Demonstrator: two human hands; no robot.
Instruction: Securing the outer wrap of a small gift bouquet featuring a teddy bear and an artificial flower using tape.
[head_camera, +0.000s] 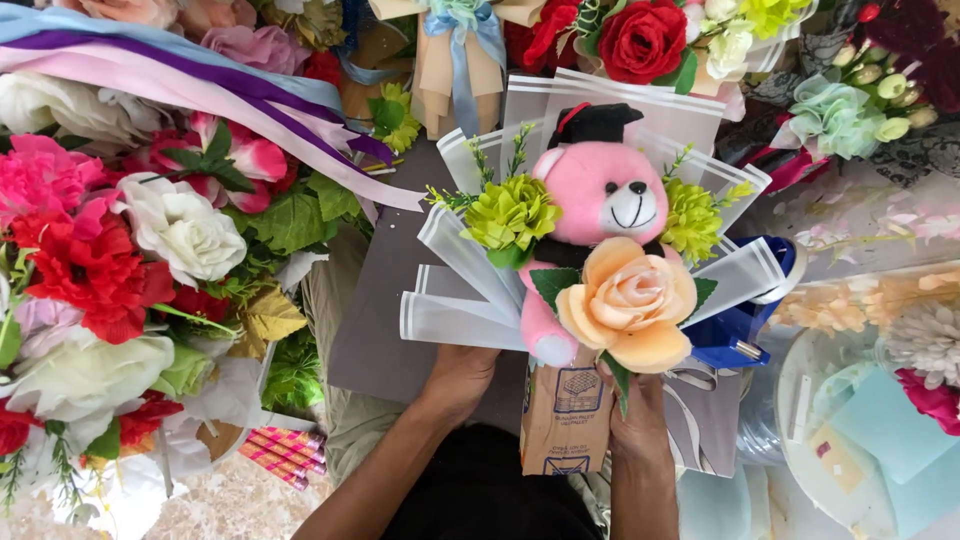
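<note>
Both hands (455, 375) (640, 415) gripping bouquet (590, 250), upright, bear's head pointing away

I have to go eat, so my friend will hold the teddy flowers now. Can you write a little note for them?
Left hand: holds the bouquet's base from below, under the frosted wrap.
Right hand: grips the brown cardboard handle.
Bouquet: pink teddy bear with black cap, two green flowers, peach rose in front.
Done: bear, flowers and frosted wrap are in.
Left: handle looks bare; blue ribbon roll beside it.
</note>
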